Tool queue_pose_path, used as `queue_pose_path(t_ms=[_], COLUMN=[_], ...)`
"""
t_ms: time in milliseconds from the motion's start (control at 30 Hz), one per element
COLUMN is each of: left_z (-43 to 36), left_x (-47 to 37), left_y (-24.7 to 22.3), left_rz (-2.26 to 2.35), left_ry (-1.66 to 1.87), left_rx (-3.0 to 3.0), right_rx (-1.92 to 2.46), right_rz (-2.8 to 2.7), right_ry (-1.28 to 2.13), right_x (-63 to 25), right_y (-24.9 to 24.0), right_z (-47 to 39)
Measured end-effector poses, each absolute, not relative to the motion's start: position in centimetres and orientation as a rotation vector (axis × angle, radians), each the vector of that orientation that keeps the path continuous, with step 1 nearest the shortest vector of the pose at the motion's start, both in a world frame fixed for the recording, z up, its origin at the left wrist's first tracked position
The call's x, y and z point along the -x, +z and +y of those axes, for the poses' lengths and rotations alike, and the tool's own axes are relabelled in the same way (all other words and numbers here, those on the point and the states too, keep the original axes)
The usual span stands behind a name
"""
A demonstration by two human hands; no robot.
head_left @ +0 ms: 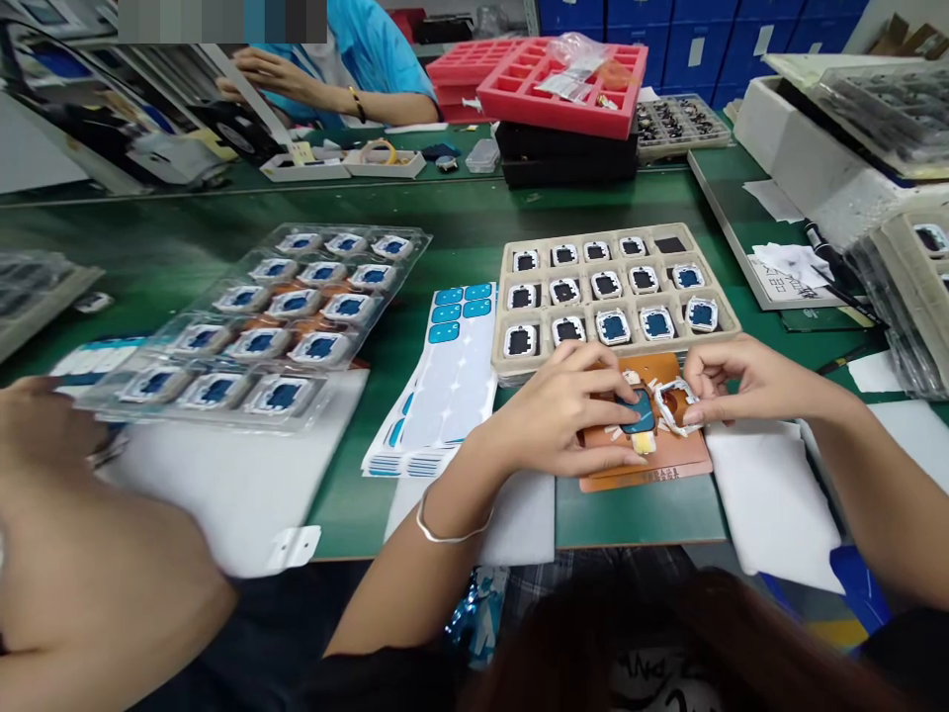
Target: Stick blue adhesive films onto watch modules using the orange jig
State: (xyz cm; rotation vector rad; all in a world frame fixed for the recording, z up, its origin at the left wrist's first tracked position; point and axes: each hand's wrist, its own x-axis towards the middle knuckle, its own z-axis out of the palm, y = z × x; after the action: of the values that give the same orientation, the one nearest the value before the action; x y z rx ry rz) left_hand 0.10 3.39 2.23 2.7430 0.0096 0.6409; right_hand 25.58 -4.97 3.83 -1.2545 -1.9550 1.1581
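Note:
My left hand (574, 407) rests over an orange fixture plate (645, 475), its fingers on a dark blue rounded-square piece (638, 413) lying there. A yellow tab shows just below that piece. To the right, my right hand (723, 381) pinches a white square frame (676, 405) by its right edge, tilted over the plate. Behind the plate stands a beige compartment tray (511, 237) with similar white frames, some with black centres and some with blue. Left of it lie sheets (460, 386) with blue stickers on the upper one.
A clear tray (356, 346) of white-framed blue pieces is at left, beside another person's arm (96, 574). Red trays (563, 84) sit behind, near a person in blue (392, 59). White cloth (771, 494) and stacked clear trays (908, 297) are at right.

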Motion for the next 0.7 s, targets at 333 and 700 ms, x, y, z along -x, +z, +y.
queue_pose_path(t_ms=[333,700], left_z=[3.3,3.2], left_x=[-0.1,-0.2], left_y=[2.3,2.4], left_rz=[0.023,0.038], left_ry=[0.602,0.565], left_rx=[-2.770,-2.778], right_rx=[1.021,1.126], right_rz=[-2.305,-2.267], right_ry=[0.770,0.599], right_x=[-26.7,-25.8], right_y=[4.7,3.9], right_z=[-4.8,-5.0])
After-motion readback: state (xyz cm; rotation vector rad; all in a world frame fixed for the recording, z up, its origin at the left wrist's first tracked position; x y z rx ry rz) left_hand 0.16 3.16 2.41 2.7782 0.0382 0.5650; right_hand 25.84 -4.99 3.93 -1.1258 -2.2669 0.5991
